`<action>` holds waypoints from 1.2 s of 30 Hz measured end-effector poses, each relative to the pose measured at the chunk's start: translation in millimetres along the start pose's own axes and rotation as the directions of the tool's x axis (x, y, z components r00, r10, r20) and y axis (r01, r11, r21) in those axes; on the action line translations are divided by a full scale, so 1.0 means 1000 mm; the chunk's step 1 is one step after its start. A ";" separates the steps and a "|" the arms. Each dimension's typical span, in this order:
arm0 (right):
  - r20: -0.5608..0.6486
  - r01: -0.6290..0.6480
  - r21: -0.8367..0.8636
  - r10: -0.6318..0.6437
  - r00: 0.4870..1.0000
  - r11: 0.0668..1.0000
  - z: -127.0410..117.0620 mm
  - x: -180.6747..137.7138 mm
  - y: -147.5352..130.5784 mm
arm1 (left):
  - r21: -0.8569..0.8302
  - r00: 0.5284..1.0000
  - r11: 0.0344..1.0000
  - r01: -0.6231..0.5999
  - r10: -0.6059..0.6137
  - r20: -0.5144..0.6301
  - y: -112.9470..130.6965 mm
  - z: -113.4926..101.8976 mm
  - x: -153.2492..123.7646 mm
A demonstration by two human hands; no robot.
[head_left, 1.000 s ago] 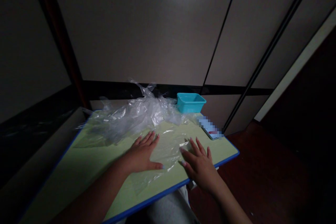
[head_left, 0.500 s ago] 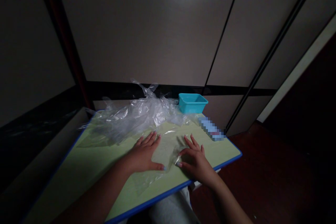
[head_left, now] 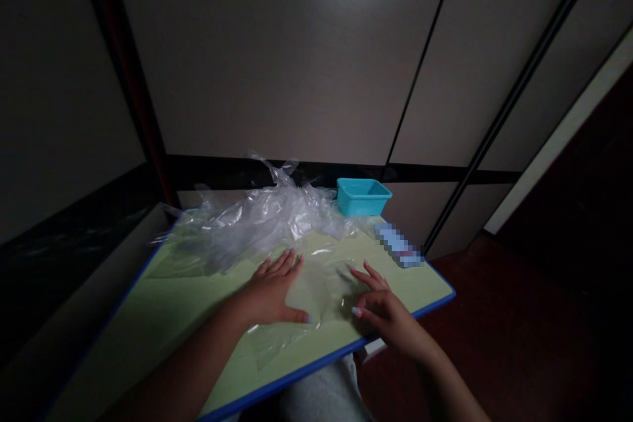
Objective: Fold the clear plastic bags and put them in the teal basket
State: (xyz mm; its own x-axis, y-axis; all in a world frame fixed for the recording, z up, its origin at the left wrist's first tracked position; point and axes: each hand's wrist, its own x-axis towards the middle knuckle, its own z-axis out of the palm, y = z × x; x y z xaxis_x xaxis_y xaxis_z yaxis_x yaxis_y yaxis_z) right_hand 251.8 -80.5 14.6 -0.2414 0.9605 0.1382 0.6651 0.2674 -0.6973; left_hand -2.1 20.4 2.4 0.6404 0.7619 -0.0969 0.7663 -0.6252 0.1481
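A thin clear plastic bag (head_left: pixel 314 287) lies spread on the pale green tabletop (head_left: pixel 198 306). Flat on its left part rests my left hand (head_left: pixel 271 293), fingers spread and thumb pointing right. At the bag's right side, my right hand (head_left: pixel 386 313) has thumb and index finger pinched together on what looks like the bag's edge, while its other fingers stretch out. The transparent film is hard to make out right at the pinch. Behind both hands, a heap of crumpled clear plastic bags (head_left: pixel 267 217) covers the back left of the table.
A turquoise plastic basket (head_left: pixel 363 203) stands at the back right corner. In front of it lies a flat, pixelated light-blue object (head_left: pixel 399 246). Blue edging (head_left: pixel 306 368) runs round the table. A panelled cabinet front (head_left: pixel 277 79) rises directly behind.
My right hand has moved right, toward the table's edge, and the film between the hands looks flatter and more stretched. The left hand has stayed in place.
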 end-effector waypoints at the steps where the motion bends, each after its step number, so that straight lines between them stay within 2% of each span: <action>1: -0.011 -0.008 -0.008 0.007 1.000 1.000 -0.002 -0.003 0.003 | -0.003 1.000 1.000 -0.002 0.002 -0.003 0.000 0.001 0.000; 7: -0.065 -0.123 -0.171 0.113 0.991 0.977 -0.008 -0.012 0.015 | -0.010 1.000 1.000 0.001 -0.001 -0.013 0.000 0.002 0.000; 10: -0.243 -0.238 -0.310 0.166 0.956 0.920 -0.002 -0.014 0.014 | -0.008 0.999 1.000 -0.024 0.024 -0.046 0.003 -0.003 -0.001; 12: -0.357 -0.288 -0.388 0.146 0.923 0.876 0.006 -0.016 0.008 | -0.002 0.994 0.998 -0.060 0.060 -0.089 0.004 -0.008 -0.003; 13: -0.376 -0.285 -0.426 0.118 0.919 0.859 0.010 -0.018 0.003 | 0.002 0.991 0.997 -0.074 0.074 -0.108 0.004 -0.011 -0.004; 15: -0.323 -0.214 -0.493 0.051 0.945 0.843 0.021 -0.020 -0.009 | 0.005 0.990 0.997 -0.081 0.081 -0.119 0.004 -0.015 -0.006; 18: -0.145 -0.057 -0.523 -0.023 0.989 0.850 0.034 -0.017 -0.029 | -0.016 0.998 0.999 -0.045 0.044 -0.053 0.002 -0.016 -0.010; 21: -0.012 0.052 -0.498 -0.068 0.998 0.866 0.041 -0.004 -0.048 | -0.032 1.000 0.999 0.001 -0.001 0.021 0.001 -0.013 -0.013; 28: 0.125 0.142 -0.426 -0.097 0.987 0.894 0.060 0.036 -0.072 | 0.005 0.994 0.999 0.043 -0.043 0.105 -0.002 -0.012 -0.019; 31: 0.183 0.180 -0.411 -0.112 0.977 0.894 0.068 0.039 -0.074 | 0.015 0.992 0.999 0.047 -0.048 0.120 -0.004 -0.010 -0.021; 36: 0.201 0.176 -0.429 -0.096 0.975 0.886 0.068 0.037 -0.070 | -0.001 0.989 0.998 0.059 -0.059 0.138 -0.007 -0.004 -0.021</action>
State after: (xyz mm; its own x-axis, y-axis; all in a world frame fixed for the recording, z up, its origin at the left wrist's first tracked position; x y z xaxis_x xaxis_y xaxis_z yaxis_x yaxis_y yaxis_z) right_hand 148.1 -69.4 20.4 -0.4415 0.8952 0.0600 0.8500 0.4388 -0.2915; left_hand -21.5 9.3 6.8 0.5954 0.7666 -0.2406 0.8029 -0.5788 0.1427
